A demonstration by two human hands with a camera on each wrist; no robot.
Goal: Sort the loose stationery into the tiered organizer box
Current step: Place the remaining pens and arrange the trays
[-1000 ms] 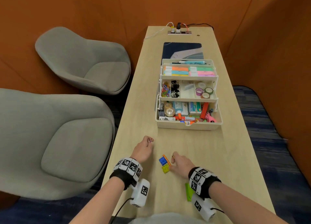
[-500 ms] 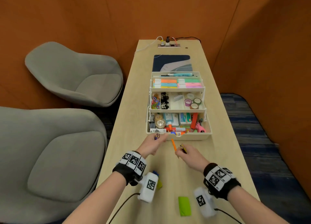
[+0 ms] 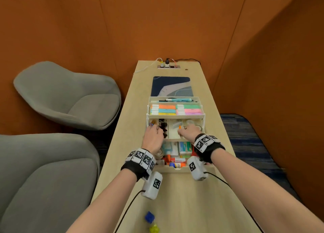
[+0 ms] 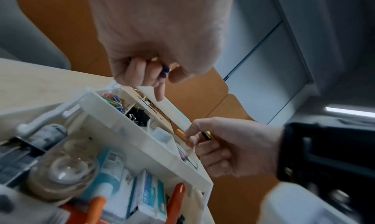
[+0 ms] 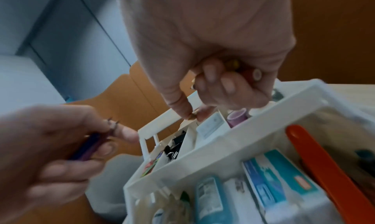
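Observation:
The white tiered organizer (image 3: pixel 175 170) stands open in mid-table, and both hands hover over its middle tier. My left hand (image 3: pixel 155 129) is above the coloured paper clips (image 4: pixel 113 99) and black binder clips (image 4: pixel 140 116); its curled fingers hold small dark blue and purple pieces (image 5: pixel 89 147) with metal tips. My right hand (image 3: pixel 181 131) is over the middle compartment, gripping a short orange pencil (image 4: pixel 180 133) and a yellow-and-black piece (image 4: pixel 209 136). Its thumb and forefinger (image 5: pixel 183 109) pinch something tiny that I cannot make out.
Tape rolls (image 5: pixel 236 117) and a small white box (image 5: pixel 211 126) share the middle tier. Highlighters (image 3: pixel 166 109) fill the top tier; glue, boxes and an orange-handled tool (image 5: pixel 316 155) fill the bottom. Blue (image 3: pixel 149 216) and yellow (image 3: pixel 154 229) pieces lie on the near table. Grey chairs (image 3: pixel 70 99) stand left.
Both hands have travelled forward from the near table, past the box's front wall, to above the middle tier, carrying the small pieces with them.

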